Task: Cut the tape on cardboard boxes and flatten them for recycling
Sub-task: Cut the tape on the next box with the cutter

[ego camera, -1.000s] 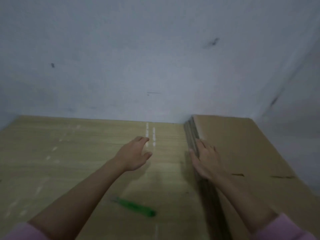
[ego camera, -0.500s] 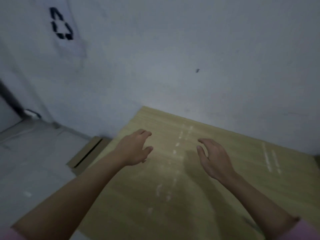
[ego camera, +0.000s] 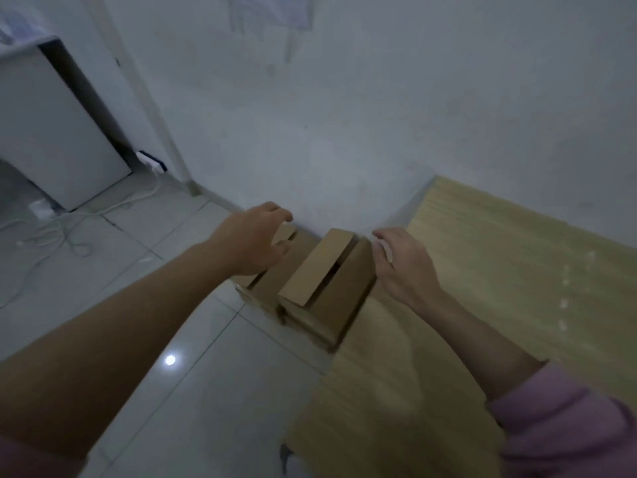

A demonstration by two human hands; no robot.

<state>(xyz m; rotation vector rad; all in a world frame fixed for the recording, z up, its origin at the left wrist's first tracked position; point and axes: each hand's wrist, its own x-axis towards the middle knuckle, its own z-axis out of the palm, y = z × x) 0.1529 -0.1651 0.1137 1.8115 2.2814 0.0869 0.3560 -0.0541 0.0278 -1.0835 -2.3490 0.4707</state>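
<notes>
Since half a second ago the view has swung left and down, so that the cardboard boxes [ego camera: 317,281], seen then only as a sliver beside the desk [ego camera: 482,305], now lie between both hands. They are plain brown corrugated cartons, matte and sharp-edged, sitting on the floor [ego camera: 144,305] against the wall [ego camera: 344,115] and touching the desk's left edge. One long rectangular flap stands tilted up from the nearer carton, with a dark gap under it; how many boxes make up the group cannot be told.

Over the left end of the boxes hovers the left hand [ego camera: 253,238], palm down, its grip apart with fingers loosely curved and clamped on nothing; whether the fingertips touch the cardboard is unclear. Just right of the boxes, the right hand [ego camera: 401,263] is likewise spread with fingers relaxed, near the raised flap but holding nothing. A pink sleeve [ego camera: 565,422] covers the right forearm.

Right of the boxes, the desk is pale wood-grain laminate with faint whitish marks. Left of them the floor is glossy white tile showing a round light reflection. Farther left stands a white cabinet [ego camera: 51,132] with loose white cables [ego camera: 69,229] trailing on the tiles.
</notes>
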